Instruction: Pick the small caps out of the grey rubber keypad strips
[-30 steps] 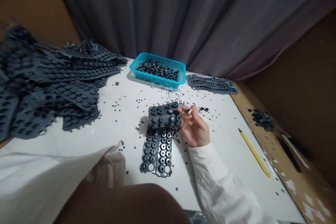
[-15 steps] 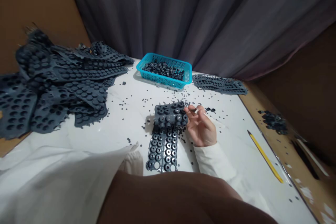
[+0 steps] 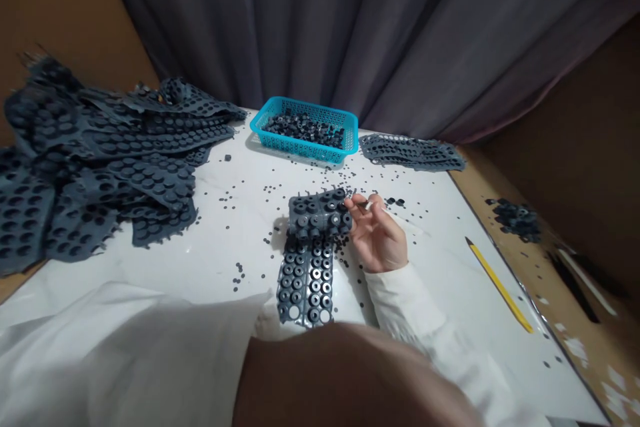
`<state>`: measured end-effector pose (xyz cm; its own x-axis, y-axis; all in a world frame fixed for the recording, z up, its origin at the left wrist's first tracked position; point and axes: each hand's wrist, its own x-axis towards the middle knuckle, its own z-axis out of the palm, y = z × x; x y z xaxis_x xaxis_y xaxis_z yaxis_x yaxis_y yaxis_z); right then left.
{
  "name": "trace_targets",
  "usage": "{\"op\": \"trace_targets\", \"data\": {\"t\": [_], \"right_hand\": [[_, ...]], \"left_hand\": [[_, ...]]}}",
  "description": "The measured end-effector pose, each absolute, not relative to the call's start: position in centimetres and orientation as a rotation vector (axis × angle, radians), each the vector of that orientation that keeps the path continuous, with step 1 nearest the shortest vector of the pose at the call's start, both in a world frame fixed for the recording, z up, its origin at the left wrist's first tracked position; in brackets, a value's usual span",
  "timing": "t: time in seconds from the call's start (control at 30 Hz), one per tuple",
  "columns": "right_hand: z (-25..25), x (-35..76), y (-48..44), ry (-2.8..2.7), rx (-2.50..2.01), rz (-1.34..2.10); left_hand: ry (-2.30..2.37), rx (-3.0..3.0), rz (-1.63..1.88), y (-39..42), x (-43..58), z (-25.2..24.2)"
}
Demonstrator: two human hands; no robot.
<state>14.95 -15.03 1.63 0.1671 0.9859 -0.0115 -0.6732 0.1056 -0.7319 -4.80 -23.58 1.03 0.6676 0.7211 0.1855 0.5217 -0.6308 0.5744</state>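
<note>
- Looking down, I see a white table (image 3: 225, 240), grey rubber sheets (image 3: 100, 167) heaped on its left.
- One rubber strip (image 3: 307, 273) lies mid-table, far end curled up.
- My right hand (image 3: 380, 240) touches that curl, pinching a small shiny thing (image 3: 367, 205).
- My left hand is hidden.

A turquoise basket (image 3: 305, 140) (lattice-walled), dark grey studded rubber strip (image 3: 307, 267), yellow pencil (image 3: 497, 283).

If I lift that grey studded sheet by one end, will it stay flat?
Probably not: the studded sheet lies curled over at its far end, so it looks floppy. The heaped sheets drape limply too. Its rings may drop out: loose bits dot the table.
</note>
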Motion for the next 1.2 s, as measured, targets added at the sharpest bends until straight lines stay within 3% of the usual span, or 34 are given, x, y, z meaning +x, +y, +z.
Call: {"op": "trace_targets", "data": {"t": [0.13,0.2,0.4,1.2], "right_hand": [[2.1,15.2,-15.4,-0.568,-0.590,1.397],[2.3,15.2,-15.5,-0.581,-0.550,1.416],[2.3,15.2,-15.7,-0.651,-0.536,1.403],[1.8,14.3,-15.7,-0.752,-0.778,1.215]], "left_hand": [[0.893,1.768,1.006,-18.2,-4.8,4.2],[1.080,1.423,1.176,-15.2,-5.0,4.1],[0.716,1.330,0.744,-13.1,-4.9,2.6],[0.610,1.064,0.905,-12.7,-4.3,0.9]]}}
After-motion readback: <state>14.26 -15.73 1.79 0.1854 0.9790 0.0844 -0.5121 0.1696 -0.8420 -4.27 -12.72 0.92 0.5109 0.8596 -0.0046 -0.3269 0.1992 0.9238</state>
